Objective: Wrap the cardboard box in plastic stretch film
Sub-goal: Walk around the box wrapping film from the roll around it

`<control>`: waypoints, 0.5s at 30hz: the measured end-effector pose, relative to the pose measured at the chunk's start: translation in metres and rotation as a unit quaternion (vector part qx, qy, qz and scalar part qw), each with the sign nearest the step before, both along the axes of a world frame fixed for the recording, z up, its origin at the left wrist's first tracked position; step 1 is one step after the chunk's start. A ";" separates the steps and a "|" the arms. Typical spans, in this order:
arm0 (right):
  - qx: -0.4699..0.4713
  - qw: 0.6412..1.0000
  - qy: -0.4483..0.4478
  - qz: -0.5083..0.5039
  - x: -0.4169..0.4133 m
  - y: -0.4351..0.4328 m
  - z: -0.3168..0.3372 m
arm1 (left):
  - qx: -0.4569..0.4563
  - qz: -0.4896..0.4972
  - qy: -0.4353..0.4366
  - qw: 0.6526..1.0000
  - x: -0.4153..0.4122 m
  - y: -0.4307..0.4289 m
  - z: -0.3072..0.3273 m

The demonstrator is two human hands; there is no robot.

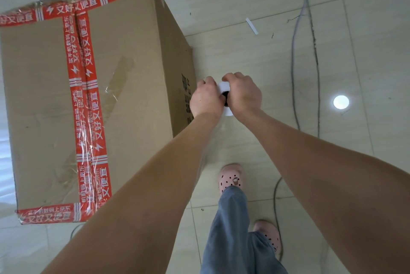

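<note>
Okay: on the tiled floor (244, 7) the cardboard box (44, 96) stands left of our grip, its right side face just beside the hands. Our left hand (205, 99) is nearer the box and our right hand (243, 92) is on the far side. Both are curled round the stretch film roll (222, 87). Its long axis looks roughly upright, parallel to that face, so we'd expect to travel along the face. We can't tell whether any film is tacked on here.
</note>
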State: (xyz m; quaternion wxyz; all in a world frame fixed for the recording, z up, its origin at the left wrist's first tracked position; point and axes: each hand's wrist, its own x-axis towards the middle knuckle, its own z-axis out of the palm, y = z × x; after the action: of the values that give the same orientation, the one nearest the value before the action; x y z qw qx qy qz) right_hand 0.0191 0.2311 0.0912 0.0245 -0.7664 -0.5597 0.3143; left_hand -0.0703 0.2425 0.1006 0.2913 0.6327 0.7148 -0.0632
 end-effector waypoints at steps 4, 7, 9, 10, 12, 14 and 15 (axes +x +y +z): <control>-0.049 0.982 0.057 -0.172 0.005 -0.002 0.000 | 0.021 -0.045 0.003 0.999 0.003 0.010 0.001; -0.069 0.976 0.081 -0.188 0.006 0.001 0.000 | 0.027 -0.089 0.010 0.996 0.006 0.020 -0.002; -0.064 0.979 0.075 -0.180 0.004 0.009 -0.001 | 0.029 -0.100 0.012 0.994 0.007 0.026 -0.005; -0.058 0.981 0.067 -0.172 0.003 0.014 -0.001 | 0.030 -0.093 0.011 0.995 0.006 0.030 -0.005; -0.048 0.987 0.046 -0.144 0.003 0.023 0.000 | 0.029 -0.069 0.010 0.997 0.004 0.038 -0.005; -0.034 0.994 0.024 -0.097 0.002 0.032 0.000 | 0.024 -0.038 0.005 0.999 0.000 0.043 -0.005; -0.025 0.997 0.013 -0.068 0.002 0.037 0.001 | 0.020 -0.018 -0.001 1.000 -0.002 0.044 -0.005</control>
State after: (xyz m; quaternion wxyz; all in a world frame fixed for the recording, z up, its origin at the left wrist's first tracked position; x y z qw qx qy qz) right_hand 0.0209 0.2682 0.0917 0.0341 -0.7988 -0.4981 0.3356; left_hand -0.0727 0.2867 0.0959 0.2781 0.6516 0.7037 -0.0534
